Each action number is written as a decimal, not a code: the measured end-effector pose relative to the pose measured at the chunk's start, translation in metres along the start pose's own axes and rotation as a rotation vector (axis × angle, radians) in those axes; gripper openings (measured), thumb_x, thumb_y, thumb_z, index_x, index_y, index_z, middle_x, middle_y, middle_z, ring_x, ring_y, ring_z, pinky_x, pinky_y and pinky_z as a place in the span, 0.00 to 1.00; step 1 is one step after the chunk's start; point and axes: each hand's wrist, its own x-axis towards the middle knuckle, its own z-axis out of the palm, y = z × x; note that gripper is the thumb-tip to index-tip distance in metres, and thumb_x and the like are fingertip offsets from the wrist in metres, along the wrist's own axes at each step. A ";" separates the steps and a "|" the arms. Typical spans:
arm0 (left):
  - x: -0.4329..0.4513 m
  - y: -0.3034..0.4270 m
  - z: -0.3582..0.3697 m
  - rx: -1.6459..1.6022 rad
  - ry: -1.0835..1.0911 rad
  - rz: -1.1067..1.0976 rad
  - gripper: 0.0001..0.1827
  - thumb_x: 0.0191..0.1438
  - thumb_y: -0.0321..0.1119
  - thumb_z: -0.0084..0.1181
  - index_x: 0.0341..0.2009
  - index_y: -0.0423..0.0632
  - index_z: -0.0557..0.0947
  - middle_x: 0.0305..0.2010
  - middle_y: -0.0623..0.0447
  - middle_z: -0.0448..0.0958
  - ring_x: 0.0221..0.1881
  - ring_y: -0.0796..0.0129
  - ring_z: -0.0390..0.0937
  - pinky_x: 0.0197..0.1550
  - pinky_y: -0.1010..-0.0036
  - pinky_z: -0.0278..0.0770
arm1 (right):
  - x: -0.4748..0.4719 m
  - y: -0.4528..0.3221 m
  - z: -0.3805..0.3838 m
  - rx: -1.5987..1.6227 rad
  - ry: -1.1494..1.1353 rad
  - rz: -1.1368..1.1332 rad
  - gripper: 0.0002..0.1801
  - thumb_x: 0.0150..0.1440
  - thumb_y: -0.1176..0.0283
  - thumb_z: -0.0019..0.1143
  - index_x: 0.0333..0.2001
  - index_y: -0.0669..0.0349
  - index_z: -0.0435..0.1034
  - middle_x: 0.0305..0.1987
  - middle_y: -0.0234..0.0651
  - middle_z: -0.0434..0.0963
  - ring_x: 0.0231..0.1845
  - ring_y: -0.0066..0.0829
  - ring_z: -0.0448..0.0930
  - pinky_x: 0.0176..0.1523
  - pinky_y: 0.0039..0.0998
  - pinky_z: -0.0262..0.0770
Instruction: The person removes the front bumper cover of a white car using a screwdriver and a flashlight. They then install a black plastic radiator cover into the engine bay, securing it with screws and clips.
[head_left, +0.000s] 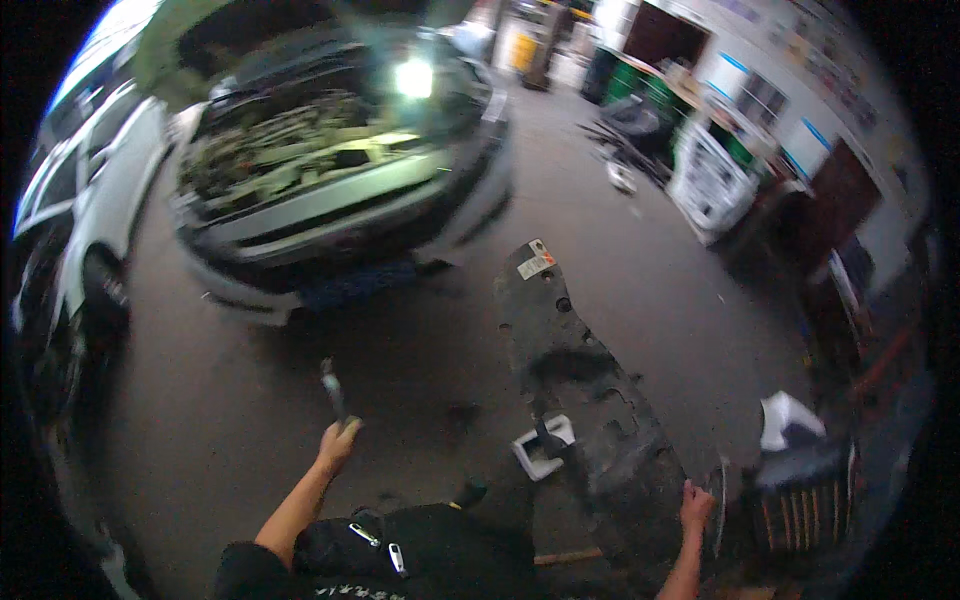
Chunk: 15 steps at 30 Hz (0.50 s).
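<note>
My left hand (341, 444) is closed around the handle of a slim hand tool (334, 390). The tool points away from me over the floor, its metal end too blurred to name. On the other side, my right hand (696, 504) grips the right edge of a long black plastic panel (615, 442), which looks like a car's underbody splash shield. Holes and recesses run along it, and a label (535, 266) with writing sits at its far end. A white rectangular frame (525, 459) lies against the panel's left side; whether it is attached I cannot tell.
Ahead stands a car (330, 195) with its hood up and a bright work light (414, 79) over the engine bay. Another car (112, 165) is at the left. To the right are a white car door (709, 176), green drums (621, 81) and a slatted wooden piece (802, 517).
</note>
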 end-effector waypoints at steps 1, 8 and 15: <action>0.005 0.034 -0.024 0.016 -0.033 0.045 0.15 0.56 0.42 0.51 0.35 0.43 0.80 0.26 0.55 0.73 0.30 0.70 0.69 0.36 0.72 0.67 | 0.006 -0.049 -0.005 0.036 -0.007 -0.084 0.34 0.59 0.47 0.45 0.18 0.71 0.67 0.16 0.55 0.66 0.17 0.46 0.68 0.25 0.42 0.59; 0.084 0.095 -0.090 -0.222 0.187 0.057 0.17 0.59 0.46 0.50 0.39 0.45 0.80 0.28 0.59 0.72 0.30 0.73 0.67 0.34 0.75 0.66 | 0.155 -0.322 0.062 0.126 -0.056 -0.629 0.32 0.59 0.49 0.42 0.19 0.70 0.66 0.20 0.57 0.67 0.25 0.59 0.69 0.28 0.46 0.61; 0.150 0.115 -0.174 -0.444 0.340 -0.015 0.19 0.59 0.49 0.50 0.42 0.46 0.78 0.27 0.60 0.71 0.28 0.76 0.67 0.30 0.77 0.64 | 0.237 -0.568 0.153 0.305 -0.111 -1.062 0.30 0.60 0.52 0.42 0.18 0.69 0.65 0.20 0.54 0.68 0.23 0.56 0.70 0.27 0.45 0.62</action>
